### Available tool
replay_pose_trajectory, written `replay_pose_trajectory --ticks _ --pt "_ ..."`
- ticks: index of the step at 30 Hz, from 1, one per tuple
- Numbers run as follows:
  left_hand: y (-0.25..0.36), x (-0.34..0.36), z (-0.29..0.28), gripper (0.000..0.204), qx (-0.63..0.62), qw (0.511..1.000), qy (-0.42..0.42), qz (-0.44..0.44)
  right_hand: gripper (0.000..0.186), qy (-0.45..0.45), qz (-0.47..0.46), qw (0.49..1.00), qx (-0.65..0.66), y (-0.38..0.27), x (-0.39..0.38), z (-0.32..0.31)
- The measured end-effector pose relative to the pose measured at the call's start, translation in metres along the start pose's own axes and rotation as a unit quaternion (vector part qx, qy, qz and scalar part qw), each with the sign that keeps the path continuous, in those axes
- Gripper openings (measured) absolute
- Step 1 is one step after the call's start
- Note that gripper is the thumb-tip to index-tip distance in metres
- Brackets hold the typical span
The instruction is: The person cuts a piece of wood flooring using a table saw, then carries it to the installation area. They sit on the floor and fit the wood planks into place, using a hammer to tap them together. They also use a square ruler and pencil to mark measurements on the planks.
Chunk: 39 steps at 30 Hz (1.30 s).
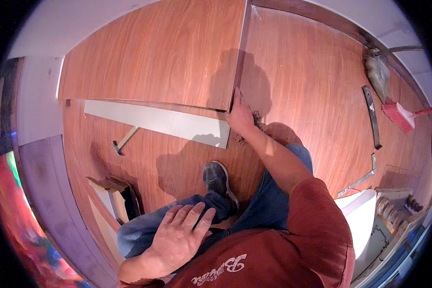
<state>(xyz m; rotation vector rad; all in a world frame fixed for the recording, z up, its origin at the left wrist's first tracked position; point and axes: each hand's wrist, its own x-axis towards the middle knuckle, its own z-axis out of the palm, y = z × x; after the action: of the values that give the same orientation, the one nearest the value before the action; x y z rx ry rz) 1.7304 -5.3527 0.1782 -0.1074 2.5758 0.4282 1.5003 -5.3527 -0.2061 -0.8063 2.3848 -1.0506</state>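
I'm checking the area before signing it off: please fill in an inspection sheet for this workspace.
Surface: wood-grain floor, with dark crumbs near the right forearm.
Job's things: wood-grain panel; pale board lying along its near edge.
Clutter: hammer at left; dark flat bar, angled metal strip, red-and-white sweeping tool and greyish bag at right.
Hands: left hand open and empty above the left thigh; right hand touching the panel's near right corner, grip unclear.
Cables: nothing clearly seen; a dark rod-like shape at upper right is uncertain.
Surroundings: multicoloured surface at far left.
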Motion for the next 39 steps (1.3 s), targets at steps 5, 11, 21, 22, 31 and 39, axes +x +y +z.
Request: replay_pose_trajectory --ticks 5,11,21,22,31,39 --pt "0.001 -0.009 0.000 0.057 -0.005 1.000 0.016 -0.001 0.093 -0.043 0.032 0.998 0.028 0.000 -0.009 0.001" --pt "0.004 -0.026 -0.016 0.061 -0.014 0.999 0.030 -0.014 0.071 -0.005 0.060 0.998 -0.036 0.007 -0.035 -0.003" --pt "-0.050 -0.092 -0.072 0.054 -0.088 0.986 0.130 -0.053 0.067 -0.123 -0.235 0.944 -0.197 -0.024 -0.103 0.024" --pt "-0.079 -0.089 -0.062 0.053 -0.142 0.979 0.135 -0.054 0.070 -0.107 -0.252 0.933 -0.233 -0.017 -0.105 0.025" --pt "-0.347 0.029 0.176 0.033 -0.625 0.694 0.242 -0.262 0.050 -0.081 -0.392 0.829 -0.391 -0.010 -0.094 0.072" --pt "-0.432 0.105 0.305 0.039 -0.697 0.616 0.255 -0.264 0.028 -0.135 -0.347 0.865 -0.337 -0.048 -0.097 0.021"
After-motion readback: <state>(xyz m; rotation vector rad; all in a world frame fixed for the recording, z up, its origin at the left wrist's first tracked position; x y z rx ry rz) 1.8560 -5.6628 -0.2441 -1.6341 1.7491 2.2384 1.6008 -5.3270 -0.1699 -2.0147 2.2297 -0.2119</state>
